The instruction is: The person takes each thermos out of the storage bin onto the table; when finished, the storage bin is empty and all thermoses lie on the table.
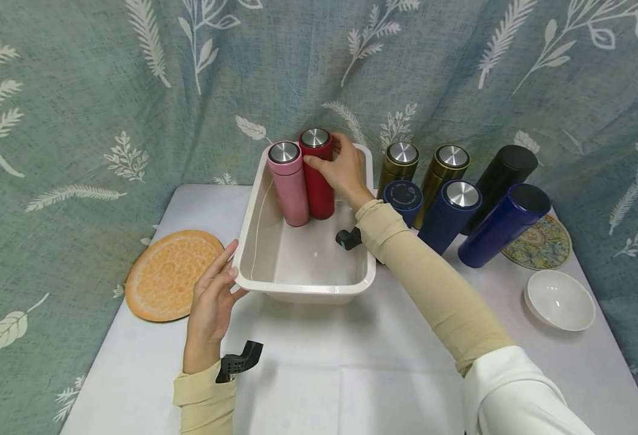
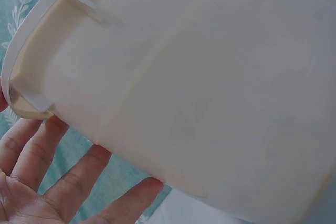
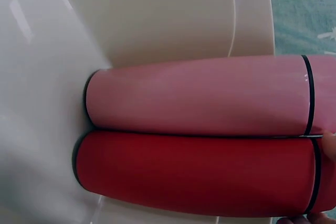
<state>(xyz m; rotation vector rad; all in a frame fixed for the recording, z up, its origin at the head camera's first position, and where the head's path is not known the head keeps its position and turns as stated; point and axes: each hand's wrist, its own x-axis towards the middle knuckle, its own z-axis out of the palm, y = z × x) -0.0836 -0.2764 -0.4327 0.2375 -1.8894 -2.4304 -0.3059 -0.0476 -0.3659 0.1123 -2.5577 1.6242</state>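
My right hand [image 1: 343,169] grips the lid end of a red thermos bottle [image 1: 319,187], thumb on the near side and fingers behind. The bottle stands upright in a white plastic basin [image 1: 308,285], its base on the basin floor. Right against it stands a pink thermos bottle [image 1: 290,193]; in the right wrist view the red bottle [image 3: 194,174] and pink bottle [image 3: 194,98] lie side by side. With fairly straight, spread fingers, my left hand [image 1: 212,296] touches the outside of the basin's front left corner. The left wrist view shows its fingertips along the basin wall [image 2: 210,93].
Right of the basin stand several more thermos bottles, among them a gold one [image 1: 449,157], a black one [image 1: 509,166] and a blue one [image 1: 501,226]. A white bowl [image 1: 560,300] and a patterned round mat [image 1: 542,244] lie farther right. An orange round mat [image 1: 172,275] lies left.
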